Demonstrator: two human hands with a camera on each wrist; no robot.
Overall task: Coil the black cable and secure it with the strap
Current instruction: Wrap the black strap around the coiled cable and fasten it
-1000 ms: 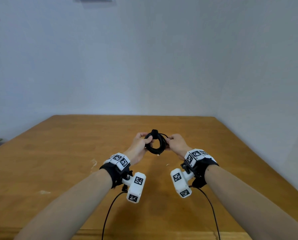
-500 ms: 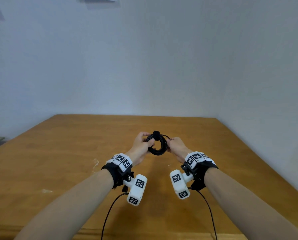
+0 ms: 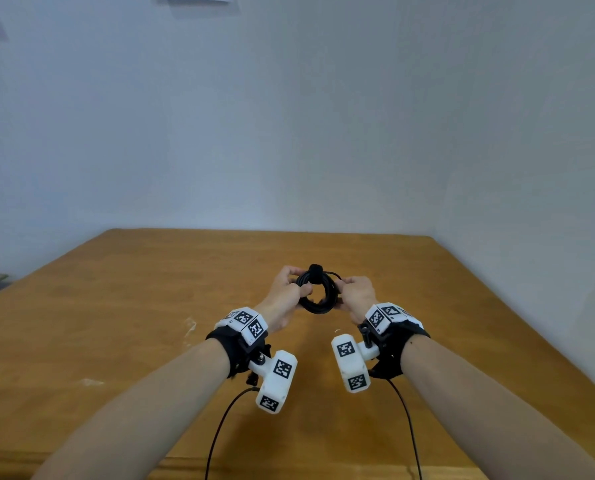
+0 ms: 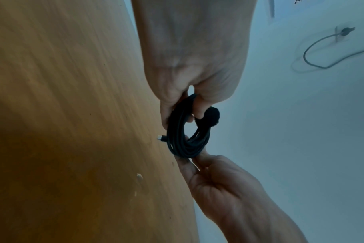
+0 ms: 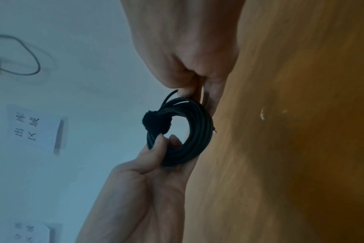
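Note:
The black cable is wound into a small round coil held up above the wooden table, between both hands. A fuzzy black strap is wrapped round the top of the coil, seen also as the strap in the right wrist view. My left hand pinches the coil's left side with thumb and fingers. My right hand pinches the right side. A small plug end sticks out of the coil toward the table.
The table's far edge meets a pale wall; another wall runs close along its right side. Wrist-camera leads hang off the near edge. A paper sign and a grey wall cable are on the wall.
The coil and both hands have stayed in nearly the same place. The left thumb has slid a little lower on the coil's left side.

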